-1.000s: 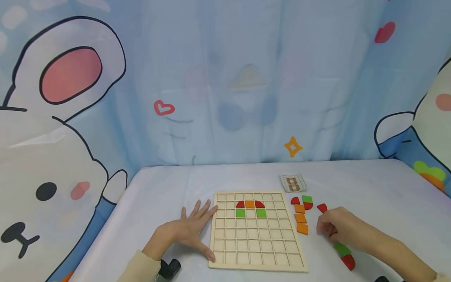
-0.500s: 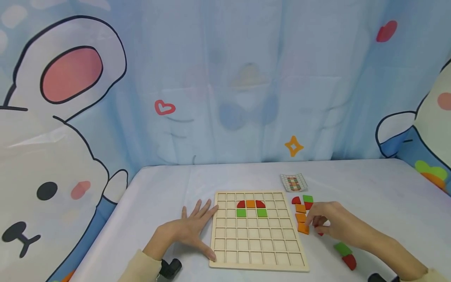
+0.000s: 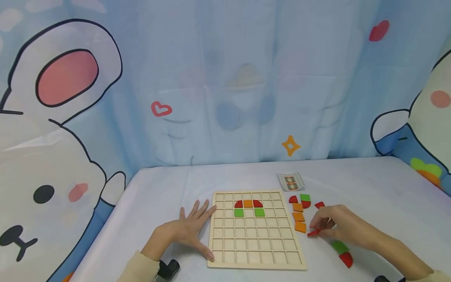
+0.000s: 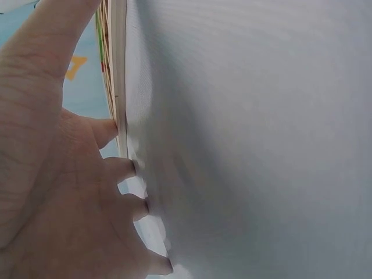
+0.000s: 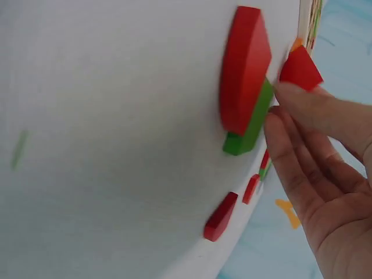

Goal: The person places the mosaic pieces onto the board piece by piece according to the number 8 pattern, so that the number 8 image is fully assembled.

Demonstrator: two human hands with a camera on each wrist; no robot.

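A wooden grid board [image 3: 258,246] lies on the table in the head view, with red quarter-round pieces [image 3: 258,203], an orange square [image 3: 248,203] and green squares [image 3: 239,212] in its upper cells. My left hand [image 3: 186,231] is spread flat at the board's left side, thumb and index fingertip touching its edge. To the right of the board, my right hand [image 3: 343,225] pinches a red piece [image 3: 313,233] between thumb and fingers. The right wrist view shows that red piece [image 5: 300,68] tilted at the thumb tip; its exact shape is partly hidden.
Loose orange squares [image 3: 298,217] line the board's right side, near a green piece [image 3: 305,197] and red ones [image 3: 293,199]. Another green piece [image 3: 340,246] and a red quarter-round [image 3: 346,259] lie beneath the right wrist. A small pattern card [image 3: 291,182] lies behind.
My right hand has shifted left toward the orange squares, then slightly back, and a red piece now shows at its fingertips. My left hand stays against the board, whose pieces are unchanged.
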